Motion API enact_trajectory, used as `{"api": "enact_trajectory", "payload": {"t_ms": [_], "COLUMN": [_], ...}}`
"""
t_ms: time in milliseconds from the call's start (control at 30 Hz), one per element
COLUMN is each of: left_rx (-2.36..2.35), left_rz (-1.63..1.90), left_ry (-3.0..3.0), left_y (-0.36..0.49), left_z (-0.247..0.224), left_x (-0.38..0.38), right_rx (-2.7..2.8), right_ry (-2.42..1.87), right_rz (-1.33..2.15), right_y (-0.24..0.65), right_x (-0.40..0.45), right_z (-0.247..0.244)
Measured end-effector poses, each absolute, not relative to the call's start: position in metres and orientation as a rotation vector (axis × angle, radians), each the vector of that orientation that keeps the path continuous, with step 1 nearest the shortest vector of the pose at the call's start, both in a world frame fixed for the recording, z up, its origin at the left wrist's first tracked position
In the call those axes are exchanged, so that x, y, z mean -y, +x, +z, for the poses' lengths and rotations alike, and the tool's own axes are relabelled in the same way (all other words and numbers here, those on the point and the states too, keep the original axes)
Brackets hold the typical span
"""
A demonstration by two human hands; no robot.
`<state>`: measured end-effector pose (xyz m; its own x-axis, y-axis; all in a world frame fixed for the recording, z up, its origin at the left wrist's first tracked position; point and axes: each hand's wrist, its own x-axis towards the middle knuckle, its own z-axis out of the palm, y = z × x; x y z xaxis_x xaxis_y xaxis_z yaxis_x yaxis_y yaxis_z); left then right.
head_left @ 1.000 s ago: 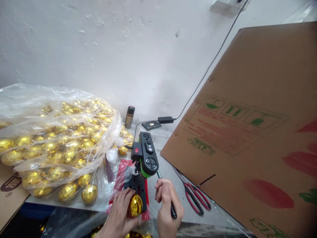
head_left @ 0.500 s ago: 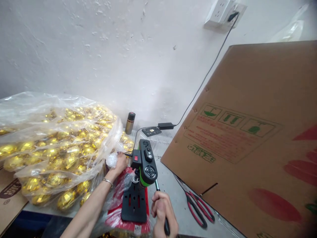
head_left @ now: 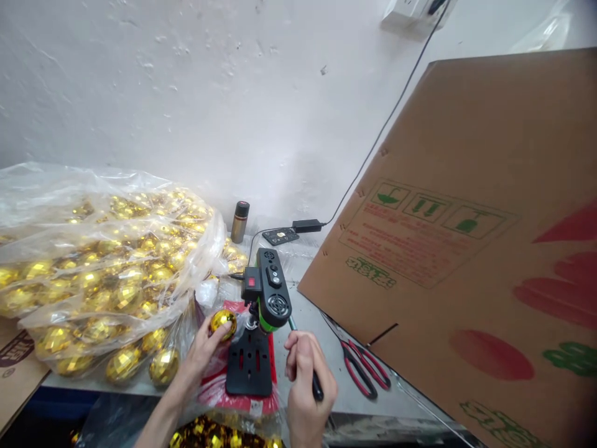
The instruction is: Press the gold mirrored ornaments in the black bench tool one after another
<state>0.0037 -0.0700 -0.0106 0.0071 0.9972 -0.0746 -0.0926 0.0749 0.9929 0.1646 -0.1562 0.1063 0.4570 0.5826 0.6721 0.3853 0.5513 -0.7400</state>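
Left hand point(head_left: 205, 345) has the gold ball point(head_left: 222, 323) gripped between thumb and fingers, left of the small bench machine point(head_left: 275, 292) and off its base plate point(head_left: 249, 373). Right hand point(head_left: 308, 379) is wrapped around the black-handled lever point(head_left: 318, 389).

Risks as we judge them: ball is round and shiny, so a loose pinch could let it slip or roll. If we pull the lever with left fingers under the head, they could get caught. Slack plastic near the column could snag too.

Containers: big clear bag point(head_left: 215, 239) on the table point(head_left: 336, 401), left side, full of faceted gold balls point(head_left: 125, 295). More gold pieces sit below the front edge in clear plastic; frame cuts that off. Cardboard box point(head_left: 420, 155) stands tilted at right; we can't see inside.
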Motion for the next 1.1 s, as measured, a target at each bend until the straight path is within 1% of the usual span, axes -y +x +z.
{"api": "enact_trajectory", "payload": {"t_ms": [100, 200, 433, 600, 667, 767, 933, 1100], "left_rx": [-1.041, -1.066, -1.255, -1.345, -1.343, -1.304, -1.25, -1.349], "left_rz": [1.136, 1.066, 0.974, 1.117, 1.106, 1.045, 1.051, 1.009], "left_ry": [0.673, 0.615, 1.067, 1.536, 1.663, 1.774, 1.883, 2.017], "left_y": [0.011, 0.022, 0.038, 0.036, 0.034, 0.033, 0.036, 0.043], "left_z": [-0.021, -0.03, -0.044, -0.044, -0.045, -0.051, -0.062, -0.056], "left_x": [0.103, 0.11, 0.101, 0.1, 0.098, 0.098, 0.103, 0.099], "right_rx": [1.139, 1.157, 1.197, 1.201, 1.201, 1.197, 1.205, 1.232], "right_ry": [-1.081, -1.111, -1.067, -1.052, -1.042, -1.038, -1.019, -1.04], "right_rz": [0.165, 0.18, 0.168, 0.175, 0.17, 0.172, 0.146, 0.154], "right_y": [0.163, 0.163, 0.164, 0.165, 0.165, 0.165, 0.165, 0.167], "right_x": [0.155, 0.156, 0.158, 0.159, 0.159, 0.158, 0.159, 0.162], "right_z": [0.12, 0.122, 0.112, 0.109, 0.107, 0.104, 0.104, 0.106]}}
